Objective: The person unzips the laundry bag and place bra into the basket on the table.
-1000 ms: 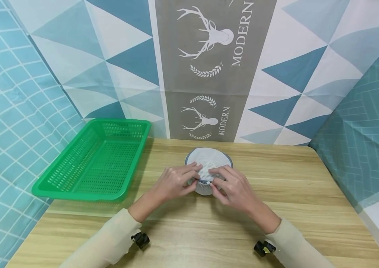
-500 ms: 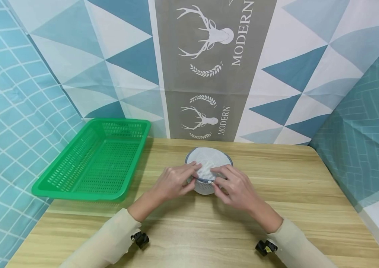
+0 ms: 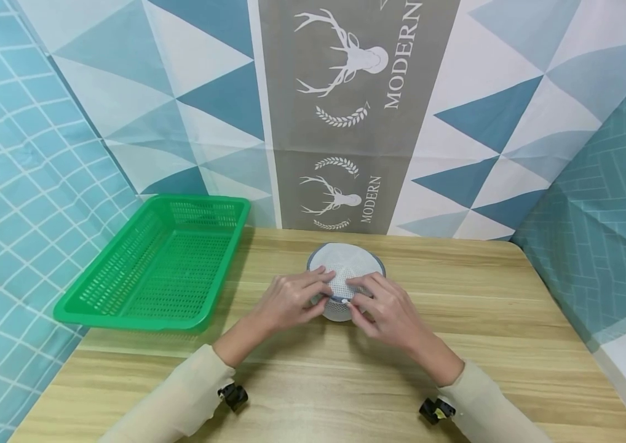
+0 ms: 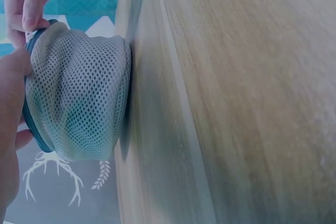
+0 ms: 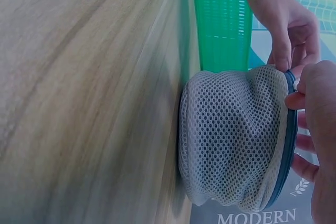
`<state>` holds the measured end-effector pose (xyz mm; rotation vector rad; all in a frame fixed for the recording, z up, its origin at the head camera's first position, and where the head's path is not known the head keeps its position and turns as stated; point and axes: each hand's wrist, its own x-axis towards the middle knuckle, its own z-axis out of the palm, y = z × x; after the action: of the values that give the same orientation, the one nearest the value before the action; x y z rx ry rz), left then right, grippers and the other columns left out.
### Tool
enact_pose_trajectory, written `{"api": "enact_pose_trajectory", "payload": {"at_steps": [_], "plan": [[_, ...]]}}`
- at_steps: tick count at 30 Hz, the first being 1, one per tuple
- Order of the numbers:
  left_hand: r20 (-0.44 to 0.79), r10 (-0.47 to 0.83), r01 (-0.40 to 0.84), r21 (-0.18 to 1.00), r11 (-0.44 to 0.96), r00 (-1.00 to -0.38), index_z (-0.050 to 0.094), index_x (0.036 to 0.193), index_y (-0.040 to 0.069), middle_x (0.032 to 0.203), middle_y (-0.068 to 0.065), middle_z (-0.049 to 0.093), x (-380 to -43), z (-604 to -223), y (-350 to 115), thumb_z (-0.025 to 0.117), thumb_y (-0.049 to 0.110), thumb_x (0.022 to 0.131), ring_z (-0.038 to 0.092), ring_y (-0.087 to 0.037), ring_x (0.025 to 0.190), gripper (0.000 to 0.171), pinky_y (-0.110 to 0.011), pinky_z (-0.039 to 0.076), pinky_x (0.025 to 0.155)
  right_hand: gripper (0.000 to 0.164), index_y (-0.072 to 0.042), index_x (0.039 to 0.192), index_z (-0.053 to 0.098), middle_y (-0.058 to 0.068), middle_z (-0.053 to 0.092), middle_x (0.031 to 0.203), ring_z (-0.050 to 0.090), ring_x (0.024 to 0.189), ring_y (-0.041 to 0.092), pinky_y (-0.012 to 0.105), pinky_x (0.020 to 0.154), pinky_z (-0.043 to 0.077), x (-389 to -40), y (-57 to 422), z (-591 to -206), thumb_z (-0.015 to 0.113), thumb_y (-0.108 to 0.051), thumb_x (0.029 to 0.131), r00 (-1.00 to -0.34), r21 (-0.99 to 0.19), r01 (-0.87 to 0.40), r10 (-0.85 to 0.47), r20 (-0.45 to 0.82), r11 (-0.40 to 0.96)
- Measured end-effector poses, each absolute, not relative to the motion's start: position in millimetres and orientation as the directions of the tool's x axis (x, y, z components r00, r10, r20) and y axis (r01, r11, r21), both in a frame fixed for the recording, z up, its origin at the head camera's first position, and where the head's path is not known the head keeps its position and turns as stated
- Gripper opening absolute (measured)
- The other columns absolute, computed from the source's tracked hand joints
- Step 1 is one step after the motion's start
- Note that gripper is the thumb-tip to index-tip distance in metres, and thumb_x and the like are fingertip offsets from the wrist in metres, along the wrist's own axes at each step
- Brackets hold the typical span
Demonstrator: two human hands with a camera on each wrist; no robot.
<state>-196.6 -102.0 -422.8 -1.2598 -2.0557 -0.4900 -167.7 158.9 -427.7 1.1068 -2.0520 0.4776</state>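
A round white mesh laundry bag (image 3: 343, 257) with a dark blue-grey zipper round its top edge stands upright on the wooden table. My left hand (image 3: 291, 299) pinches the near left part of that edge, its fingers lying over the mesh lid. Between thumb and finger my right hand (image 3: 387, 309) holds the small white zipper pull (image 3: 345, 301) at the front of the rim. Its other fingers reach over the lid. The mesh side wall (image 4: 79, 93) bulges and wrinkles in the left wrist view. Any contents are hidden by the mesh.
A green plastic basket (image 3: 206, 317) with slotted sides stands at the left of the table (image 3: 457, 277), against the wall. Patterned cloth backdrops (image 3: 346, 141) rise behind the table and along both sides.
Very little differs. The right hand and zipper pull shifted slightly right half a second ago, and are now back near their earlier spot. The bag and left hand stay in place.
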Motion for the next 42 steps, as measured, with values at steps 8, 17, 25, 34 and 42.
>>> {"api": "enact_pose_trajectory", "payload": {"at_steps": [8, 17, 25, 34, 42], "plan": [[0.707, 0.643, 0.889, -0.043, 0.456, -0.296, 0.075, 0.098, 0.012, 0.124, -0.014, 0.086, -198.0, -425.1, -101.8, 0.087, 0.008, 0.085, 0.086, -0.032, 0.114, 0.019, -0.019, 0.062, 0.060, 0.010, -0.013, 0.079, 0.076, 0.009, 0.084, 0.118, 0.077, 0.102, 0.024, 0.036, 0.076, 0.066, -167.3, 159.9, -427.1, 0.078, -0.010, 0.088, -0.353, 0.018, -0.832, -0.554, 0.754, 0.554], [0.702, 0.638, 0.888, -0.018, 0.460, -0.316, 0.076, 0.125, -0.002, 0.094, 0.001, 0.087, -198.2, -425.4, -100.6, 0.083, 0.006, 0.083, 0.086, -0.033, 0.115, 0.043, -0.018, 0.058, 0.054, 0.007, -0.012, 0.082, 0.079, 0.010, 0.084, 0.118, 0.077, 0.103, 0.024, 0.038, 0.078, 0.067, -167.9, 162.7, -427.2, 0.078, -0.008, 0.088, -0.349, 0.000, -0.847, -0.555, 0.755, 0.531], [0.706, 0.634, 0.883, -0.026, 0.468, -0.315, 0.077, 0.114, 0.004, 0.107, -0.006, 0.089, -198.1, -423.4, -101.2, 0.085, 0.007, 0.083, 0.086, -0.032, 0.115, 0.032, -0.013, 0.052, 0.052, 0.007, -0.011, 0.083, 0.080, 0.010, 0.084, 0.119, 0.077, 0.104, 0.025, 0.039, 0.080, 0.068, -167.6, 161.6, -427.0, 0.078, -0.008, 0.088, -0.354, -0.004, -0.842, -0.549, 0.757, 0.539], [0.712, 0.630, 0.873, -0.049, 0.484, -0.309, 0.079, 0.098, 0.015, 0.125, -0.010, 0.087, -197.0, -421.4, -99.8, 0.093, 0.012, 0.083, 0.086, -0.029, 0.115, 0.020, -0.017, 0.057, 0.055, 0.008, -0.012, 0.080, 0.078, 0.010, 0.084, 0.118, 0.077, 0.104, 0.025, 0.037, 0.078, 0.067, -167.6, 159.0, -427.2, 0.077, -0.008, 0.088, -0.358, 0.003, -0.832, -0.542, 0.760, 0.555], [0.711, 0.635, 0.878, -0.053, 0.475, -0.301, 0.074, 0.096, 0.014, 0.124, -0.013, 0.087, -198.1, -424.7, -98.2, 0.091, 0.011, 0.083, 0.087, -0.031, 0.113, 0.022, -0.013, 0.050, 0.050, 0.010, -0.011, 0.076, 0.077, 0.010, 0.084, 0.118, 0.078, 0.104, 0.025, 0.039, 0.081, 0.069, -166.2, 158.7, -426.8, 0.077, -0.008, 0.086, -0.367, 0.007, -0.826, -0.547, 0.752, 0.564]]}}
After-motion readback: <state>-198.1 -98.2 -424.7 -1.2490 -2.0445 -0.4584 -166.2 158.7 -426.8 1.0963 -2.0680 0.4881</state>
